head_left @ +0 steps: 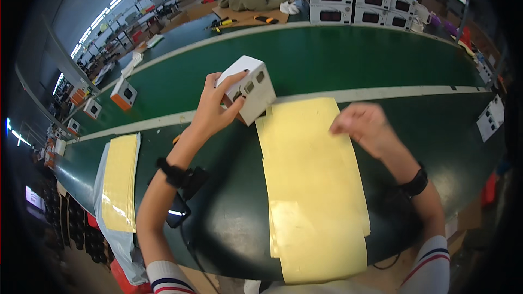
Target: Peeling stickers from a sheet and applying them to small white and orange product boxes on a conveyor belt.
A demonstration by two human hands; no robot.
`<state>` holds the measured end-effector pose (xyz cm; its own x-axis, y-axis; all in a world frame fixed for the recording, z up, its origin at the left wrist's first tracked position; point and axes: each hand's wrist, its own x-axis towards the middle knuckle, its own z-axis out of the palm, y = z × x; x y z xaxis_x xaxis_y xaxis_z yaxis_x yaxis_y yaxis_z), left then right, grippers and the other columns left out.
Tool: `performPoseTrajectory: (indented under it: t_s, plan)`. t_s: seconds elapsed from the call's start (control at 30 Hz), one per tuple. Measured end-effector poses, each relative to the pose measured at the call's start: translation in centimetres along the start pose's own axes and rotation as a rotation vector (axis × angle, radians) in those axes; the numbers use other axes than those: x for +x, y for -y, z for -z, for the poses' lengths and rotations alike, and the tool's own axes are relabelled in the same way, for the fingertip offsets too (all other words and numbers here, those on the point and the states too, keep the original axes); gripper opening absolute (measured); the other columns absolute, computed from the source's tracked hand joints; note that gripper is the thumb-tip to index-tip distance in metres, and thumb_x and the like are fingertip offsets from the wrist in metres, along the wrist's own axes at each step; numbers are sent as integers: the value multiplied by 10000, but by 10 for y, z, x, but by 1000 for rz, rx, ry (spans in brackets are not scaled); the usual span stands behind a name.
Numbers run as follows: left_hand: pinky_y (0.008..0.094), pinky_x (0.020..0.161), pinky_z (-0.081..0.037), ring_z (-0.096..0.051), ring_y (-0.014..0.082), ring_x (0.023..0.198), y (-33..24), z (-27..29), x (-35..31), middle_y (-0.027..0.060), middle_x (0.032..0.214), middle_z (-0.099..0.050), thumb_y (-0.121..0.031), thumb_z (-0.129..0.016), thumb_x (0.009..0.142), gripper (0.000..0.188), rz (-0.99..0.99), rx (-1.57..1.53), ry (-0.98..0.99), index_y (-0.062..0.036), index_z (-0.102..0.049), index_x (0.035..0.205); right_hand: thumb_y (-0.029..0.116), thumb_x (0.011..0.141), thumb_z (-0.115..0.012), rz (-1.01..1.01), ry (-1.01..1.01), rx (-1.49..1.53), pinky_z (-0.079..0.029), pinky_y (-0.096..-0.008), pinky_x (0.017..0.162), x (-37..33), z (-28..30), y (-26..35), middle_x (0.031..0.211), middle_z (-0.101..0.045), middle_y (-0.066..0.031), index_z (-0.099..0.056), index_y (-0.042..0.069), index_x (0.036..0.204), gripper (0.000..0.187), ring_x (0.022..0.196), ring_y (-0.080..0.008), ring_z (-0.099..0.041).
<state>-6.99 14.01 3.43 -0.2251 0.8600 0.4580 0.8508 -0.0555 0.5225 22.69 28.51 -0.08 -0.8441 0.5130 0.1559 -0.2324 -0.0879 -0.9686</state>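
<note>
The left hand is grasping a small white box, fingers spreading over its printed face and thumb pressing lower down. The box is tilting above the counter, by the middle of its far edge; whether a lower corner is touching the yellow sheets I cannot tell. The right hand is hovering over the right side of those sheets, fingertips bunching together; blur is hiding whether it is pinching anything.

The sheets are lying in an uneven pile, running from the far edge to the near edge, where the lowest ones seem to be overhanging. If the wearer is leaning in there, they could be sliding or creasing. With only one hand supporting the box, a loosening grip could be sending it onto the pile or over the white rail onto the green belt. A dark device is lying close beside the left forearm, so a careless sweep could be knocking it.
</note>
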Motion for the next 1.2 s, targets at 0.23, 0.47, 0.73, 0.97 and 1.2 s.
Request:
performPoseTrajectory:
  t_s: [0.23, 0.47, 0.73, 0.97, 1.2]
  plan:
    - [417, 918, -426, -470, 394, 1117, -90, 10, -117, 237, 1209, -446, -137, -693, 676, 457, -375, -208, 408, -151, -657, 1131, -22, 828, -578, 428, 19, -224, -517, -331, 808, -46, -39, 49, 954, -651, -146, -607, -12, 895, 73, 870, -204, -638]
    - [361, 679, -505, -547, 305, 942, -120, -22, -174, 167, 1107, -485, -212, -765, 604, 478, -353, -243, 148, -213, -676, 1073, -89, 647, -687, 761, 243, -851, -548, -332, 695, -95, -95, 41, 942, -659, -174, -591, -22, 828, 216, 796, -302, -663]
    - [317, 601, -497, -569, 251, 874, -114, -44, -174, 122, 1034, -531, -186, -764, 595, 302, -392, -308, -41, -195, -702, 890, -58, 647, -701, 1081, 299, -1075, -577, -340, 730, -119, -116, 22, 950, -654, -176, -610, -36, 762, 148, 867, -292, -657]
    - [313, 609, -497, -581, 235, 859, -115, -43, -175, 114, 1024, -539, -152, -756, 598, 280, -385, -344, -55, -191, -701, 870, -17, 711, -655, 1218, 409, -1262, -576, -325, 776, -121, -119, 19, 922, -660, -161, -632, -45, 738, 45, 900, -273, -653]
    - [312, 657, -490, -580, 242, 878, -114, -44, -175, 131, 1033, -540, -135, -768, 578, 287, -359, -388, -38, -154, -698, 856, 35, 762, -588, 1272, 558, -1414, -551, -362, 848, -120, -114, 14, 984, -642, -166, -664, -54, 810, 126, 945, -255, -638]
